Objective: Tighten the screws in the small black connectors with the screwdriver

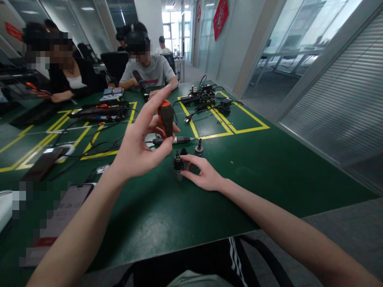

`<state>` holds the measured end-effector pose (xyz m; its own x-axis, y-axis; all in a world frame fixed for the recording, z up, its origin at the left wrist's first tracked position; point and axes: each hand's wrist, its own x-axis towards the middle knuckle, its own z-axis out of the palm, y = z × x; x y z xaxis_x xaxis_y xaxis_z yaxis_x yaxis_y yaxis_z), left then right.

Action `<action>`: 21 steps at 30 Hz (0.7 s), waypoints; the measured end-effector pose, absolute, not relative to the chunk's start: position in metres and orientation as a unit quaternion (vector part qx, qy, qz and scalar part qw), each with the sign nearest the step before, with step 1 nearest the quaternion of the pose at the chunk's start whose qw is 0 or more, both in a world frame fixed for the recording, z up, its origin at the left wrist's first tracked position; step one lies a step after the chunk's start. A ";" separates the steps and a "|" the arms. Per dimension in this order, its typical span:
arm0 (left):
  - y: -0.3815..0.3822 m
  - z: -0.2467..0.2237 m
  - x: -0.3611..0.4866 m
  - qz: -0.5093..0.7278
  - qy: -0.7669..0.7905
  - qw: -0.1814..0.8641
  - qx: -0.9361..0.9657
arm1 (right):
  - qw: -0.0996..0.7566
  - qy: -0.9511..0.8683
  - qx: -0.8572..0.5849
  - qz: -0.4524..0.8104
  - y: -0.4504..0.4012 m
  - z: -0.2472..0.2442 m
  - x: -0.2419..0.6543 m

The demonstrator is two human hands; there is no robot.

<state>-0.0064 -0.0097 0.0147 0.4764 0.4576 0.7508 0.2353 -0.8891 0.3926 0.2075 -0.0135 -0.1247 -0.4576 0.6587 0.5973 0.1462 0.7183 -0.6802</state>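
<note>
My left hand is raised above the table, its fingers closed around the dark-and-orange handle of a screwdriver. The thin shaft points down, and its tip lies close to a small black cylindrical part; whether they touch I cannot tell. Thumb and fingers of my right hand pinch that part from the right, holding it upright low at the table. Just behind it stands another small black piece, partly hidden. A metal-and-black part stands a little further right. Behind these lies a pen-shaped tool.
Tangled black cables and plugs lie on the green table at the back right. A black tray of tools is at the back left, a phone near left. Across the table sits a person holding a dark tool; another sits further left.
</note>
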 end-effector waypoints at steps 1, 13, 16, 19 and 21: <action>-0.009 0.014 -0.006 0.468 0.202 0.117 0.852 | 0.455 -0.806 -0.250 0.284 -0.014 -0.124 0.208; -0.011 0.013 -0.005 0.477 0.229 0.042 0.847 | 0.468 -0.800 -0.245 0.286 -0.013 -0.124 0.207; -0.013 0.015 -0.006 0.460 0.225 0.062 0.857 | 0.465 -0.797 -0.250 0.293 -0.013 -0.124 0.206; -0.014 0.016 -0.007 0.451 0.212 0.107 0.860 | 0.463 -0.797 -0.253 0.293 -0.013 -0.123 0.206; -0.013 0.015 -0.007 0.456 0.209 0.116 0.857 | 0.462 -0.799 -0.252 0.290 -0.014 -0.123 0.206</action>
